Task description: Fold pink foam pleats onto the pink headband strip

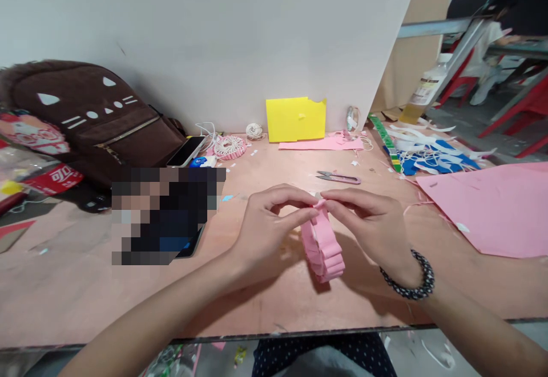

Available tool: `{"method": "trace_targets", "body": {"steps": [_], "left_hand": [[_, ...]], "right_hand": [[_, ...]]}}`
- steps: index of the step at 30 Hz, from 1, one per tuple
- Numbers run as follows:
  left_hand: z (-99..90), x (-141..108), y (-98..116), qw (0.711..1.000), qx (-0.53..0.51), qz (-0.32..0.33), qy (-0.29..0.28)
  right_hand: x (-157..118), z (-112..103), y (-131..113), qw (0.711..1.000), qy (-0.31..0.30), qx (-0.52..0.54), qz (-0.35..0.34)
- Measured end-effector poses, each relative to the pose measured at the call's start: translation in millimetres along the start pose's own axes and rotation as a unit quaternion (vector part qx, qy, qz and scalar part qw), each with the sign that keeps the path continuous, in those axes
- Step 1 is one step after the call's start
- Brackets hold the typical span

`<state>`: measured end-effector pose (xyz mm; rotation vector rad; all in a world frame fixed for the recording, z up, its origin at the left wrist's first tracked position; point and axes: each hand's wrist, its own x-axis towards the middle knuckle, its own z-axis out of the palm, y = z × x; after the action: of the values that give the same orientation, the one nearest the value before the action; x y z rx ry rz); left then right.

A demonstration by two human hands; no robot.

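1. Plywood bench [72,286] before a white partition [192,35], dotted with paper offcuts, pictured from my own viewpoint as I worked with both hands.
2. My left hand [268,228] and my right hand [368,226] met above the bench, their fingertips pinching the top end of a pleated pink strip [322,246] from either side in a narrow, closed grip.
3. That strip hung in a tight folded curve below my fingers, its lower end close to or resting on the bench; I cannot tell whether it touched.
4. A beaded bracelet [406,274] circled my right wrist.
5. Pink-handled snips [338,178] lay just beyond my right hand, and a large pink sheet [483,209] lay further right.
6. Along the partition stood a yellow card [295,119], with a pink paper rosette [230,148], a ball of twine [254,131] and a phone [186,150] to its left.
7. A brown cat-face backpack [98,114] sat at far left, and a pixelated patch [162,214] hid part of the bench beside it.
8. Blue-and-white paper scraps [428,154] lay heaped at back right, below a bottle [423,89].
9. Beyond the partition, a seated person [483,52] was at red stools [526,114].
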<state>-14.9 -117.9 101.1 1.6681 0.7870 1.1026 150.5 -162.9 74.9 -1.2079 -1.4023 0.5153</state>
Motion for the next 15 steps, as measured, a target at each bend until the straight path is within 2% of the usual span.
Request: {"method": "trace_targets", "body": {"steps": [5, 15], "left_hand": [[-0.5, 0.7, -0.6, 1.0, 0.011, -0.017, 0.006], [0.4, -0.5, -0.5, 0.999, -0.021, -0.049, -0.011]], "right_hand": [[0.8, 0.1, -0.4, 0.999, -0.012, 0.037, 0.02], [1.0, -1.6, 4.5, 0.997, 0.0, 0.009, -0.074]]}}
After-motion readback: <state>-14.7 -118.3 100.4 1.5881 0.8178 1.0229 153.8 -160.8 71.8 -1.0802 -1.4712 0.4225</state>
